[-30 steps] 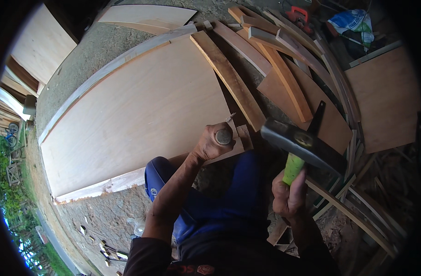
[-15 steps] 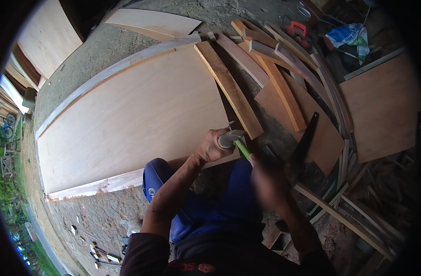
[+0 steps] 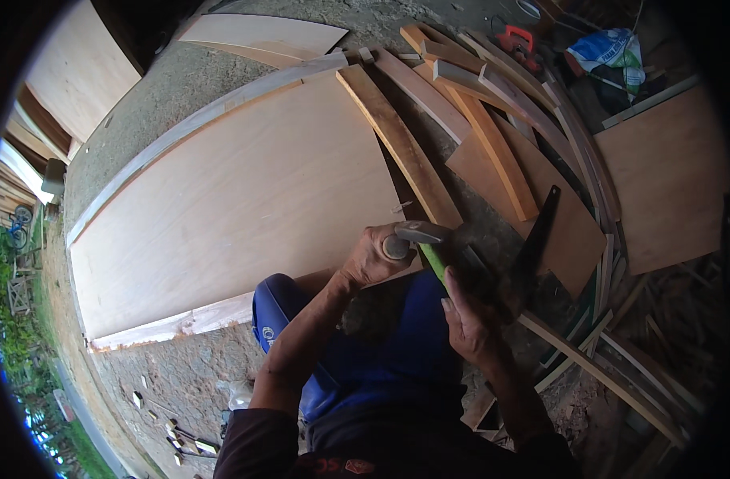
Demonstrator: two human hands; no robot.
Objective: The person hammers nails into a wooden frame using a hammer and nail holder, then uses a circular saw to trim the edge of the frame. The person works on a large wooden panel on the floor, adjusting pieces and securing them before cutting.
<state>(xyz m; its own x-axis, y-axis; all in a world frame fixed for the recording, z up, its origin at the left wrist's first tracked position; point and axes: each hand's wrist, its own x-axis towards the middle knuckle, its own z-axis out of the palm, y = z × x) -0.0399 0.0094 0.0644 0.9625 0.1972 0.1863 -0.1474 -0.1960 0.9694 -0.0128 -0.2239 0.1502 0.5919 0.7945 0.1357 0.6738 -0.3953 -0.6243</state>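
Note:
My right hand (image 3: 470, 323) holds a hammer by its green handle (image 3: 433, 261), the thumb lying along it. The grey hammer head (image 3: 422, 231) is right beside my left hand (image 3: 370, 254). That hand is closed around an upright tool with a round, pale butt end (image 3: 395, 248); its lower part is hidden by my fingers. Both hands are over the near right corner of a large pale plywood panel (image 3: 237, 199), framed with wood strips. A small curled shaving (image 3: 400, 207) lies at the panel's right edge.
A brown board (image 3: 397, 144) lies along the panel's right edge. Farther right are stacked timbers (image 3: 492, 152), a dark handsaw (image 3: 538, 235) and plywood pieces (image 3: 668, 184). A red power tool (image 3: 518, 44) and a blue-white bag (image 3: 608, 57) are at the back right.
The hammer head has shifted slightly right and down. My right hand, blurred before, now shows more clearly. My left hand keeps its grip, and the whole view has shifted slightly.

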